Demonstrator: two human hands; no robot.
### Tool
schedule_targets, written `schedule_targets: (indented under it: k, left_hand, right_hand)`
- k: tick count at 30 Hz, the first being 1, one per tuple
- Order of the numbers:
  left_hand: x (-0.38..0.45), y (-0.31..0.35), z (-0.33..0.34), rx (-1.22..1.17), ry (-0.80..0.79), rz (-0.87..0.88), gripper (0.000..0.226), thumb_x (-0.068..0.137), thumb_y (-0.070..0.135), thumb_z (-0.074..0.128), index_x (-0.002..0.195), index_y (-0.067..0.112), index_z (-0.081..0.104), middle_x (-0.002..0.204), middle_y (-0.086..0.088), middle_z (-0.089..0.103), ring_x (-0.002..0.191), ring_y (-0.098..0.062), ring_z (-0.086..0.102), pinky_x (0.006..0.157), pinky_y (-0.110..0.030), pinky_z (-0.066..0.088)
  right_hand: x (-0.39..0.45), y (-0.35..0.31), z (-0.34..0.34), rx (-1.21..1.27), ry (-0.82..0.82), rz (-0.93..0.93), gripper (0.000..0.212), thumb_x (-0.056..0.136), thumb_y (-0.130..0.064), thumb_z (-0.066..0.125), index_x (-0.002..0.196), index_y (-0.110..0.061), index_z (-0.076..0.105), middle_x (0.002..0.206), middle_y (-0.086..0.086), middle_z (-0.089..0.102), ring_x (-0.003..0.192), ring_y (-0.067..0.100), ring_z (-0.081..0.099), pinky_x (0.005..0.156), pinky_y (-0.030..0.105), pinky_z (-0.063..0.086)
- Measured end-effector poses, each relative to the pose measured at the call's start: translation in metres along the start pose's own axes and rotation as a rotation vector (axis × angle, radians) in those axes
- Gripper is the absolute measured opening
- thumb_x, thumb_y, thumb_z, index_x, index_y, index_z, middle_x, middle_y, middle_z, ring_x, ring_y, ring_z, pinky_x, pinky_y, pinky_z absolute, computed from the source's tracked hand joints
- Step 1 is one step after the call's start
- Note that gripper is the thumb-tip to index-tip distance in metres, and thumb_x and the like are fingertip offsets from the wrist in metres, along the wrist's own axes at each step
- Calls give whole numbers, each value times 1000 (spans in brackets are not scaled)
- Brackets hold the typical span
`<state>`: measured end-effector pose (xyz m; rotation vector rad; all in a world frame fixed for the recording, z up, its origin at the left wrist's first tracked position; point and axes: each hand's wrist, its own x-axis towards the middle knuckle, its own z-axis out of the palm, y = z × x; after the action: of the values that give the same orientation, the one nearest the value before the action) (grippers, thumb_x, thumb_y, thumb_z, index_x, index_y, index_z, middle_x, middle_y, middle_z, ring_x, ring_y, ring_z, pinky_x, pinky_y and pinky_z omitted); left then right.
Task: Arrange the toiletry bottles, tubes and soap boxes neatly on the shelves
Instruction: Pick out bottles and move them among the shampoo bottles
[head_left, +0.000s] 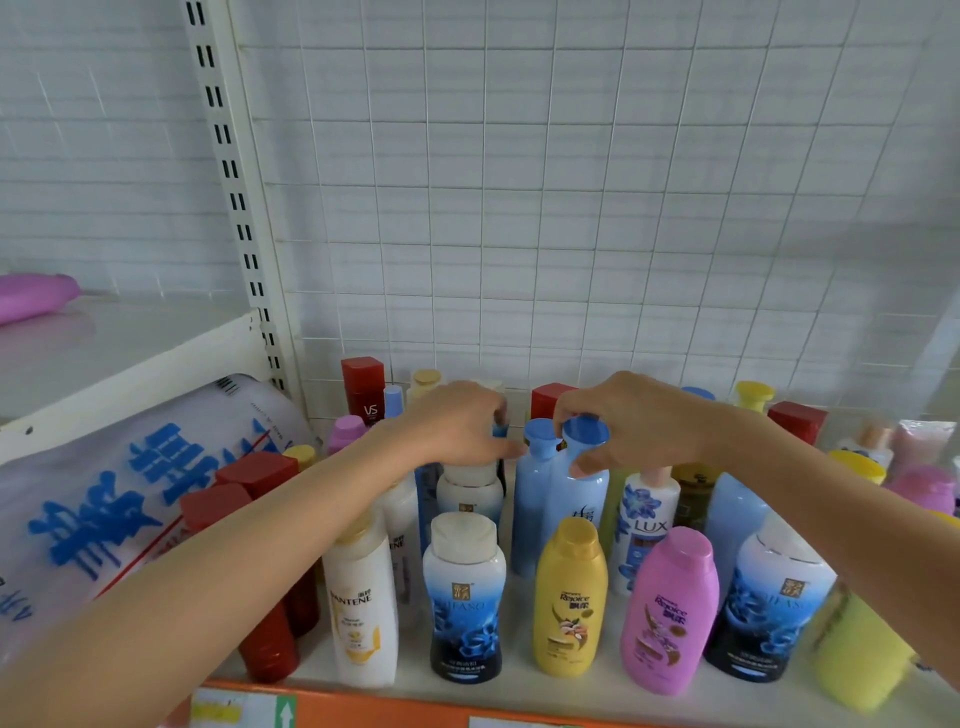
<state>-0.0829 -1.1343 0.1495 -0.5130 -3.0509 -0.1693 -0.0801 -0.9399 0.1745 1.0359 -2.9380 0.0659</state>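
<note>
Both arms reach in over a crowded shelf (519, 691). The right hand (631, 415) pinches the blue cap of a light blue bottle (582, 493) near mid-shelf, thumb at the cap's lower edge, fingers curled over its top. A twin blue bottle (535, 488) stands touching it at its 9 o'clock. The left hand (457, 426) curls down over bottle tops just beyond that twin; a sliver of dark blue cap (500, 430) shows under the fingertips, but whether the fingers actually grip it cannot be told.

Plenty stands in the way. At 6 o'clock from the held bottle stands a yellow Rejoice bottle (570, 603), upright in the front row; at 5 o'clock a pink Rejoice bottle (670, 613), tilted slightly. A white Lux bottle (644, 525) sits just beside the held bottle at 3 o'clock. Under the left hand stands a white-capped bottle (470, 493), and in front of it a blue-and-white bottle (465, 597). A white Pantene bottle (363, 603) stands at 8 o'clock, red bottles (270, 623) beyond it under the left forearm. At the back, 11 o'clock, a red VS bottle (363, 389). A printed plastic bag (130, 493) fills the left end. On the higher shelf at far left lies a pink bottle (34, 296).
</note>
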Motion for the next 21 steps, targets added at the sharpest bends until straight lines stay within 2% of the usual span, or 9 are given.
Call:
schedule_targets:
  k: [2, 5, 7, 10, 13, 17, 21]
  left_hand:
    - [7, 13, -1, -94, 51, 74, 45, 86, 44, 57, 119, 13, 54, 97, -5, 56, 86, -17, 49, 69, -27, 38]
    - [23, 29, 4, -128, -22, 175, 35, 87, 34, 59, 109, 7, 55, 95, -10, 57, 83, -17, 48, 63, -25, 36]
    - [34, 32, 10, -97, -56, 209, 32, 85, 34, 61, 106, 10, 56, 95, -6, 58, 83, -16, 48, 69, -25, 39]
    - [46, 30, 19, -81, -11, 242, 24, 80, 23, 65, 100, 10, 62, 100, -3, 64, 83, -14, 50, 73, -25, 40]
    - [47, 24, 20, -110, 50, 276, 21, 77, 21, 66, 96, 12, 66, 98, 2, 66, 86, -13, 57, 72, -22, 39]
    - [38, 19, 4, -226, 221, 259, 17, 77, 22, 65, 93, 17, 64, 87, 5, 62, 82, -13, 56, 66, -22, 39]
    - [27, 24, -38, -395, 529, 241, 17, 78, 20, 65, 94, 15, 62, 91, 1, 57, 83, -16, 53, 69, -26, 38]
  right_hand:
    - [-3, 0, -2, -28, 20, 24, 35, 77, -44, 68, 104, -29, 54, 75, -8, 53, 69, 14, 50, 68, 26, 42]
    - [-12, -2, -5, -31, 41, 73, 32, 79, -41, 66, 103, -25, 53, 76, -9, 52, 67, 9, 49, 68, 25, 41]
    - [-20, -2, -7, 12, 55, 100, 29, 80, -36, 67, 101, -23, 53, 78, -7, 55, 65, 8, 50, 67, 23, 41]
    - [-32, 1, -10, 65, 105, 142, 29, 78, -34, 68, 101, -24, 53, 91, -3, 61, 82, 16, 55, 77, 28, 46]
    - [-47, 1, -15, 95, 193, 197, 32, 78, -30, 70, 106, -24, 55, 99, -10, 56, 89, 12, 51, 73, 17, 40]
    - [-66, 0, -23, 116, 332, 272, 33, 78, -27, 71, 107, -26, 55, 101, -11, 54, 90, 11, 49, 71, 15, 36]
    - [-84, -5, -32, 174, 512, 332, 31, 75, -24, 72, 102, -27, 57, 95, -13, 54, 85, 10, 48, 68, 5, 34]
